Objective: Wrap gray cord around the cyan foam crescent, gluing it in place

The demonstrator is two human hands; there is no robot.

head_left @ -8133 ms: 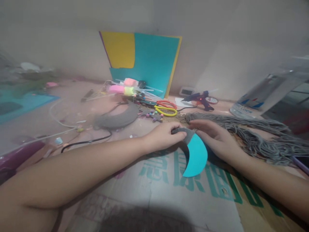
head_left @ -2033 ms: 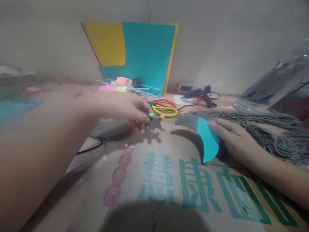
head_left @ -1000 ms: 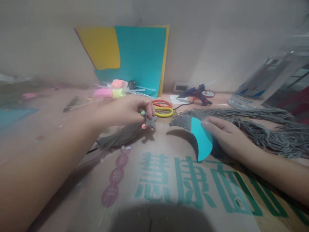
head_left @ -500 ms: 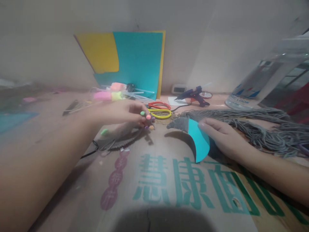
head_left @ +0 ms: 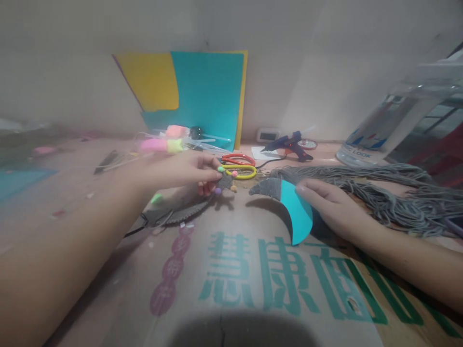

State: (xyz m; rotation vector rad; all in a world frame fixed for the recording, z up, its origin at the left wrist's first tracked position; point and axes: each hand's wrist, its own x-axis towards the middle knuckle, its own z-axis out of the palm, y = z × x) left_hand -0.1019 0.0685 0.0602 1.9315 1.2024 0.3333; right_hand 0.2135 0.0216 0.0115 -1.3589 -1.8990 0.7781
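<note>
"Looking past the hands, what lay around?"
"Scissors (head_left: 238,165) just behind the star (head_left: 226,182), grey yarn (head_left: 394,207) behind the right hand (head_left: 331,202), a glue gun (head_left: 289,143) farther back. The left hand (head_left: 191,168) pinched the star, covering part of it."
"And the moon (head_left: 299,212)?"
"Over the printed board (head_left: 197,260), its edge gripped by the right hand. One tip pointed left, the other toward the wearer, its long axis slanting between."
"Its look?"
"Bright blue, grey at the left end. The star was grey, with coloured balls (head_left: 235,174)."

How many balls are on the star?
4 visible: green ball upper left, pink ball upper right, orange ball lower right, purple ball lower left. The left hand may hide more.
</note>
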